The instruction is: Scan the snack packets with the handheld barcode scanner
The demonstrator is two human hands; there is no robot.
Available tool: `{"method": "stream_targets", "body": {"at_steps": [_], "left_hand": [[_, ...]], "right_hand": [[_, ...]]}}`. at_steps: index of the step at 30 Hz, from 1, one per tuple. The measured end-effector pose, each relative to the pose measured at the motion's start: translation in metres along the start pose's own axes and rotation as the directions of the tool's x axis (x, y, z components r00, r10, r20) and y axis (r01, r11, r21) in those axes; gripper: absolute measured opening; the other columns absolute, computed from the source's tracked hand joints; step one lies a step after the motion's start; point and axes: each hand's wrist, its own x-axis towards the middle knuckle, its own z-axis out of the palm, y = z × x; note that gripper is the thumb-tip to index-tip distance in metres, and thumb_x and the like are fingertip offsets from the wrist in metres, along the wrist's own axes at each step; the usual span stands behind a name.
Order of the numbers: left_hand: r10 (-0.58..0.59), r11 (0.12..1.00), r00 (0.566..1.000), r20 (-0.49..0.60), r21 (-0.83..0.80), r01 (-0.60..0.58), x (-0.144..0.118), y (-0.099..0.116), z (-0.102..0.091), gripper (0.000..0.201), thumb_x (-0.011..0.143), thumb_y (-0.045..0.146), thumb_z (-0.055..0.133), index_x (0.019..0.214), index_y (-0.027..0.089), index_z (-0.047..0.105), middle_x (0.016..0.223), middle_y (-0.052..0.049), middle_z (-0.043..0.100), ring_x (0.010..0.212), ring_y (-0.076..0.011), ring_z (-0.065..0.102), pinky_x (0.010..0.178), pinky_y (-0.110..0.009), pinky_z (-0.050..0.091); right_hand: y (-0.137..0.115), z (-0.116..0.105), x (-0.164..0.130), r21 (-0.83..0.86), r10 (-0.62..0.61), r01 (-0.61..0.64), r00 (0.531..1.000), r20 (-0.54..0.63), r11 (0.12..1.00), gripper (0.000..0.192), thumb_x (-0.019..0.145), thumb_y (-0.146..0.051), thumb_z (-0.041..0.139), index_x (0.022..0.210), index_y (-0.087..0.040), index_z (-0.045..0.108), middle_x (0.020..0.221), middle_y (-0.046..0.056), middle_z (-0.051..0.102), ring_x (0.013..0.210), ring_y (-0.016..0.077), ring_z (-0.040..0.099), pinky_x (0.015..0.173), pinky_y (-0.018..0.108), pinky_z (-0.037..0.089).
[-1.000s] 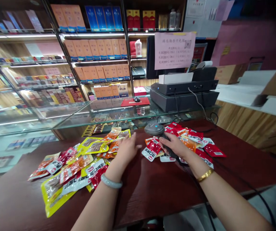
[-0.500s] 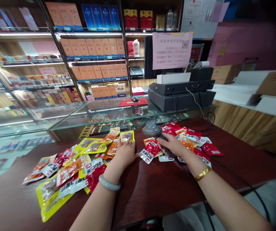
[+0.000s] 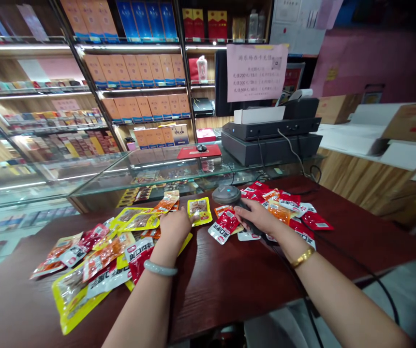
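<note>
On dark counter: left hand [image 3: 174, 225] pinching yellow packet [image 3: 200, 210], lifted toward scanner [image 3: 227, 195]; right hand [image 3: 257, 217] wrapped round scanner handle. Seemingly part-way: red packets [image 3: 288, 205] piled rightward, big mixed pile [image 3: 101, 251] waiting leftward.

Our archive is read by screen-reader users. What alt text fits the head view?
At a dark wooden counter, the left hand holds up a small yellow snack packet while the right hand grips a handheld barcode scanner. Colourful snack packets lie scattered on both sides.
</note>
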Motion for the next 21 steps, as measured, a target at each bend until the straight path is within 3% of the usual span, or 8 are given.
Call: {"method": "stream_targets", "body": {"at_steps": [3,6,8,12,17,21], "left_hand": [[-0.056,0.998,0.997,-0.048,0.034,0.058,0.001,0.001,0.003,0.064,0.098,0.064,0.041,0.107,0.012,0.077,0.111,-0.025,0.076,0.113,-0.0397,0.069,0.101,-0.051,0.045],[-0.056,0.998,0.984,-0.167,0.025,0.061,0.005,0.01,0.011,0.069,0.093,0.071,0.045,0.11,0.011,0.075,0.122,-0.025,0.072,0.122,-0.0402,0.061,0.107,-0.051,0.04],[-0.056,0.998,0.982,-0.179,0.005,0.058,0.008,0.015,0.016,0.07,0.09,0.072,0.048,0.11,0.01,0.075,0.123,-0.026,0.07,0.124,-0.0411,0.058,0.108,-0.052,0.037],[-0.047,0.998,0.99,-0.136,-0.05,0.041,0.012,0.018,0.019,0.06,0.089,0.063,0.058,0.11,0.008,0.07,0.121,-0.026,0.07,0.124,-0.042,0.057,0.105,-0.052,0.038],[-0.061,0.989,0.986,-0.153,-0.142,0.039,0.014,0.018,0.014,0.038,0.09,0.039,0.064,0.117,0.012,0.061,0.111,-0.022,0.075,0.115,-0.0368,0.067,0.099,-0.045,0.041],[-0.132,0.945,0.979,-0.154,-0.318,0.078,0.019,0.017,0.011,0.037,0.092,0.038,0.064,0.122,0.019,0.058,0.115,-0.014,0.077,0.114,-0.0336,0.07,0.093,-0.041,0.043]], "right_hand": [[0.0,0.001,0.0,-0.005,-0.009,0.009,1.0,0.005,1.0,0.051,0.082,-0.071,0.071,0.082,-0.024,0.051,0.063,-0.006,0.057,0.044,0.0108,0.051,0.042,0.025,0.04],[0.001,0.001,0.0,-0.022,-0.01,0.011,1.0,0.008,1.0,0.05,0.083,-0.07,0.071,0.083,-0.023,0.052,0.063,-0.006,0.058,0.044,0.0103,0.051,0.041,0.025,0.039],[0.002,0.002,0.001,-0.026,-0.01,0.01,1.0,0.016,1.0,0.049,0.083,-0.069,0.071,0.085,-0.023,0.052,0.064,-0.006,0.058,0.044,0.01,0.051,0.041,0.024,0.04],[0.003,0.002,0.0,-0.005,-0.007,0.007,1.0,0.021,1.0,0.05,0.083,-0.069,0.072,0.088,-0.023,0.053,0.066,-0.006,0.059,0.044,0.0093,0.051,0.041,0.023,0.039],[0.003,0.001,0.001,0.019,-0.007,0.007,1.0,0.004,1.0,0.054,0.081,-0.072,0.072,0.09,-0.022,0.054,0.064,-0.006,0.058,0.044,0.0094,0.051,0.04,0.022,0.039],[0.006,-0.002,0.003,0.04,-0.021,0.021,1.0,-0.01,0.999,0.054,0.081,-0.072,0.072,0.09,-0.023,0.053,0.064,-0.007,0.059,0.044,0.0095,0.052,0.041,0.022,0.042]]}}
